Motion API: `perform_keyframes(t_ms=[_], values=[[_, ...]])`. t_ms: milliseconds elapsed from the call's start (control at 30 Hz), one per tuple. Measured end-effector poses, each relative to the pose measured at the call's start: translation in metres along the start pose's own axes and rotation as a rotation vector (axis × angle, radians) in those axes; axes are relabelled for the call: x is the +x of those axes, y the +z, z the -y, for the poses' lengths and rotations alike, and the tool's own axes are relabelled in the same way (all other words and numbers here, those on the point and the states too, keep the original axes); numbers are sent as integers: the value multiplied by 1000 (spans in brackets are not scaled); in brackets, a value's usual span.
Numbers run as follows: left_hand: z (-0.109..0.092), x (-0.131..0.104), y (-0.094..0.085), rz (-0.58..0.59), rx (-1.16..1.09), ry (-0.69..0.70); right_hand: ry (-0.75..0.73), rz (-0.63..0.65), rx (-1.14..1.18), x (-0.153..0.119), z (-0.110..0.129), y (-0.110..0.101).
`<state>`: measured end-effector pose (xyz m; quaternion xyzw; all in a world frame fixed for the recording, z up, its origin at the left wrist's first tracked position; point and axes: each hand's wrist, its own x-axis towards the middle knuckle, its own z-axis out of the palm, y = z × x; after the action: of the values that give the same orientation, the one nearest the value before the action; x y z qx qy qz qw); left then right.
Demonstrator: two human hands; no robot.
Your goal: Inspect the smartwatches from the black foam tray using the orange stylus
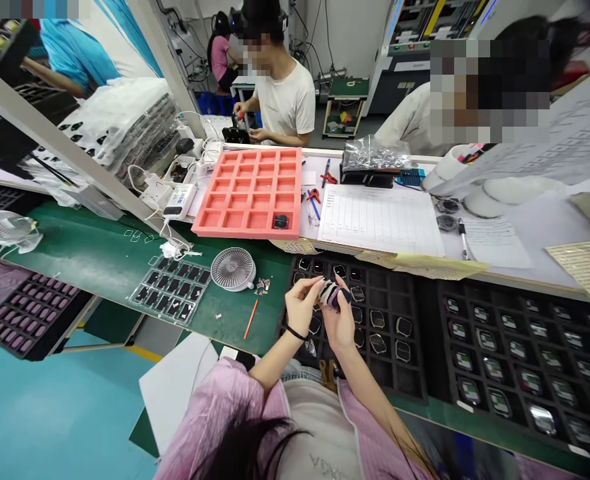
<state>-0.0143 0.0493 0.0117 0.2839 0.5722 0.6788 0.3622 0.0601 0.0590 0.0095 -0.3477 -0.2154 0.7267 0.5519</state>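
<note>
Both of my hands meet over a black compartment tray (pixel 389 373) that holds several square metal-rimmed frames. My right hand (pixel 339 323) is wrapped round a small dark object with light stripes (pixel 331 293). My left hand (pixel 302 303) has its fingertips pinched at the upper left side of that same object. The fine detail of the object is too small to tell. A black band circles my left wrist.
Left of my hands are an orange stick (pixel 251 319), a small fan (pixel 233 269) and a clear tray of black parts (pixel 172 290). Ahead stands a pink foam tray (pixel 249 233). Another black tray (pixel 519 415) lies right. People sit across the bench.
</note>
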Motion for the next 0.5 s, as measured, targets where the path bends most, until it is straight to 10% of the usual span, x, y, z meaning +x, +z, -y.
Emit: perform_keyframes(t_ms=[500], values=[[-9, -11, 17, -127, 37, 139, -150, -13, -131, -6, -1, 8]])
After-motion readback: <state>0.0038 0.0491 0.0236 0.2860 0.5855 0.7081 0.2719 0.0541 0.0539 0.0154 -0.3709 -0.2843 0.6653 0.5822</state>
